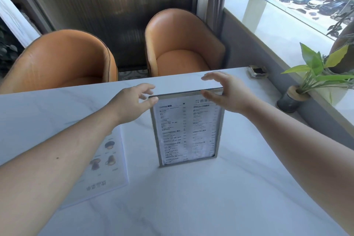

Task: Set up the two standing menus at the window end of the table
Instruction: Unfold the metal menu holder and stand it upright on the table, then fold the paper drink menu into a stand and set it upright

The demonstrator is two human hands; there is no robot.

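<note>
A metal-framed standing menu [186,130] stands upright in the middle of the white marble table [191,197], its printed face toward me. My left hand [132,102] is at its top left corner, fingers spread, thumb touching or nearly touching the frame. My right hand [228,92] hovers over the top right corner with fingers apart, the thumb near the top edge. A second menu [103,166], a clear sheet with drink pictures, lies flat on the table to the left, partly under my left forearm.
Two orange tub chairs [63,59] [180,44] stand beyond the far table edge. A small metal ashtray [257,72] sits at the far right corner. A potted plant [310,80] stands on the window ledge at right.
</note>
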